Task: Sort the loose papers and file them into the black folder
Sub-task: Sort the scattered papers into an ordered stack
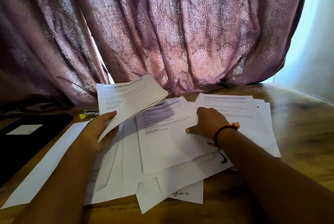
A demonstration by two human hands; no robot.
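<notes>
Two hands work: the left hand [101, 129] has its grip clamped on a raised sheaf of papers [130, 97]; the right hand [209, 122] lies, grip apart, on the loose pile [171, 151]. Further left the black folder [27, 137] lies on the tabletop [298, 115].

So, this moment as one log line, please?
left hand: holds sheaf; right hand: rests on loose papers; black folder: lying aside

Dim, soft — daylight behind curtain [162, 25]; edges warp.
</notes>
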